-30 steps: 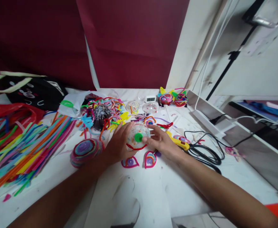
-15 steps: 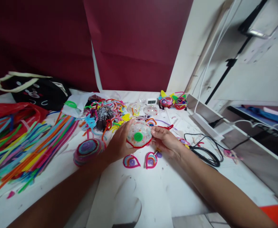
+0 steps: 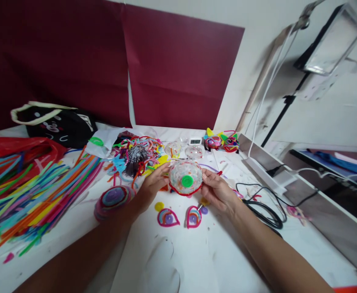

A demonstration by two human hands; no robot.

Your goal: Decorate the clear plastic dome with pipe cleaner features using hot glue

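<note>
My right hand (image 3: 217, 187) pinches the right edge of a clear plastic dome (image 3: 181, 167), which is speckled with colour. A green disc (image 3: 187, 181) sits on the dome's face, and a red fuzzy strip runs along its lower edge. My left hand (image 3: 152, 185) is at the dome's left edge with fingers stretched out; whether the fingertips touch it is hard to see. Below on the table lie two pink-outlined eye shapes of pipe cleaner, one left (image 3: 168, 218) and one right (image 3: 193, 217). Beside my left wrist sits a coiled striped dome (image 3: 112, 201).
Pipe cleaners (image 3: 53, 191) spread over the left side, by a red bag (image 3: 22, 144). A tangled colourful pile (image 3: 138, 152), clear domes (image 3: 193, 152) and a small digital display (image 3: 195, 141) stand behind. A black cable (image 3: 266, 215) coils at right beside a grey tray wall (image 3: 318, 215).
The dome has shifted right with my right hand, and my left hand has drawn off its left side. The view has tilted up slightly. A yellow disc now shows above the left eye shape.
</note>
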